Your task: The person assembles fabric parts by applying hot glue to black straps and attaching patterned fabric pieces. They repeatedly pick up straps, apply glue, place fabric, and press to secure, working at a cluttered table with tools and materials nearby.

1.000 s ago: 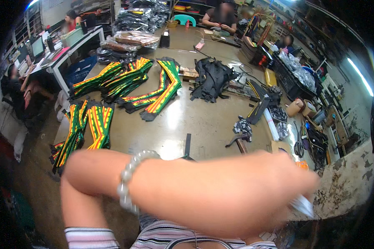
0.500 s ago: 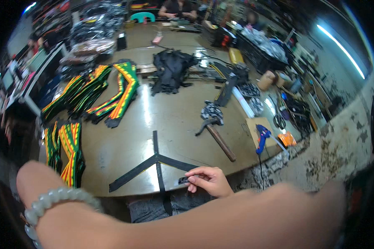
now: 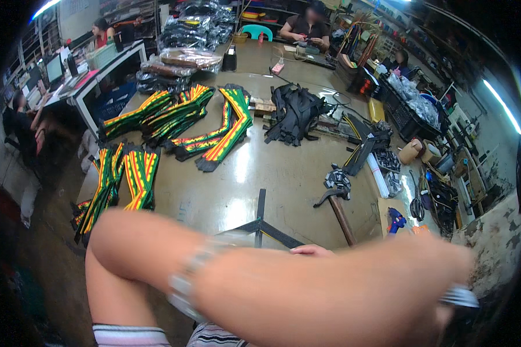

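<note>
My left arm, a pale bead bracelet (image 3: 197,272) on it, crosses the lower view very near. My left hand (image 3: 428,263) is smeared by motion at the right, beside a blurred striped patch (image 3: 460,296) that looks like my right sleeve; whether it grips it I cannot tell. Behind that arm only a little of my right hand (image 3: 312,250) shows, by the right branch of a black Y-shaped strap (image 3: 278,232) lying on the table. Its fingers are mostly hidden. The strap's lower part is covered by my arm.
Bundles of yellow, green and red patterned straps (image 3: 173,118) lie left on the table (image 3: 214,185). Black straps (image 3: 295,113) are heaped behind. To the right are a wooden-handled hammer (image 3: 344,221), a blue glue gun (image 3: 396,221) and a black crate (image 3: 408,113). A person (image 3: 307,29) sits opposite.
The view has swung left, so the table's things sit farther right. My left arm has risen across the strap and now hides most of my right hand, which showed pinched fingers before.
</note>
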### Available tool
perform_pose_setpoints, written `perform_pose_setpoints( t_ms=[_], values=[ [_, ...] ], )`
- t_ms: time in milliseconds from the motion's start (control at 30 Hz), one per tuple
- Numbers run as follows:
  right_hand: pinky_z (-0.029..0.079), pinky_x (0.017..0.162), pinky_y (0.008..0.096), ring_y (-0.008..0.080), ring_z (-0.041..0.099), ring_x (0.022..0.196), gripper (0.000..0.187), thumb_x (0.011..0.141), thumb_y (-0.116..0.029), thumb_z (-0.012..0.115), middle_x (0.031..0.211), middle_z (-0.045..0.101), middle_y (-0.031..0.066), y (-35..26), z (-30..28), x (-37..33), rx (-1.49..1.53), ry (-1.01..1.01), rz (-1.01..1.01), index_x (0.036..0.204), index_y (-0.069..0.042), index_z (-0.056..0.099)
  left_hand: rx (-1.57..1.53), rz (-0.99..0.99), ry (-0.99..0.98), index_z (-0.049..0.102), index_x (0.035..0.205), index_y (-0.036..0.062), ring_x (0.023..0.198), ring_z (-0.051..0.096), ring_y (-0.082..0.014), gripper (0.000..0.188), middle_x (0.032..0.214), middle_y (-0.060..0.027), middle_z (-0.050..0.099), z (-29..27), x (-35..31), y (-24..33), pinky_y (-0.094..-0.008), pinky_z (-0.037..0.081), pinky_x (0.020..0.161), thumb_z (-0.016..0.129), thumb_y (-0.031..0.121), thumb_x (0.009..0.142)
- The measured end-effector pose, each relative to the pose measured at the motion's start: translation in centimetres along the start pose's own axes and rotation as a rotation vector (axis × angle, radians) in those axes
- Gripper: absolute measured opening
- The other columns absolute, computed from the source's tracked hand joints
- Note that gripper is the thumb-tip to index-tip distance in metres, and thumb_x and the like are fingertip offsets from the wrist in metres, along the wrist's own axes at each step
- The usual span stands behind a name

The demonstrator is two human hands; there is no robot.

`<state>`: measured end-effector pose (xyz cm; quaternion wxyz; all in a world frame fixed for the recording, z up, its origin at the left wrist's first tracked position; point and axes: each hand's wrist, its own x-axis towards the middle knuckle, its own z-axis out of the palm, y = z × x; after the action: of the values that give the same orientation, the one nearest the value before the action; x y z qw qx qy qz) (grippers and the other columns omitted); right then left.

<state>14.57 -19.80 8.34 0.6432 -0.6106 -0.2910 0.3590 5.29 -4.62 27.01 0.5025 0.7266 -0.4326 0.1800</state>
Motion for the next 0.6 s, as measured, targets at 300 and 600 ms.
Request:
perform_pose_setpoints(
  t_ms=[300, 600],
  values=[
    [0.055, 0.070, 0.0249, 0.0114, 0.067, 0.076, 0.021, 0.096, -0.008, 0.064, 0.089, 0.071, 0.0101, 1.1, -2.0, 1.2, -0.023, -0.024, 0.074, 0.113, 0.005, 0.066, 0.792, 0.224, 0.714, 0.062, 0.100, -0.0008, 0.061, 0.058, -0.0174, 0.036, 0.080, -0.0100, 0.063, -3.8, -12.6, 9.9, -0.0292, 0.045, 0.052, 0.077, 0.028, 0.085],
    [0.056, 0.070, 0.0245, 0.0112, 0.067, 0.077, 0.019, 0.097, -0.004, 0.062, 0.090, 0.071, 0.0094, 1.0, 0.9, 0.9, -0.148, -0.097, 0.010, 0.112, 0.006, 0.066, 0.947, 0.376, 0.711, 0.061, 0.098, 0.0007, 0.060, 0.056, -0.0154, 0.031, 0.079, -0.0085, 0.061, -3.3, -10.2, 6.9, -0.0272, 0.043, 0.050, 0.074, 0.027, 0.088]
  ],
)
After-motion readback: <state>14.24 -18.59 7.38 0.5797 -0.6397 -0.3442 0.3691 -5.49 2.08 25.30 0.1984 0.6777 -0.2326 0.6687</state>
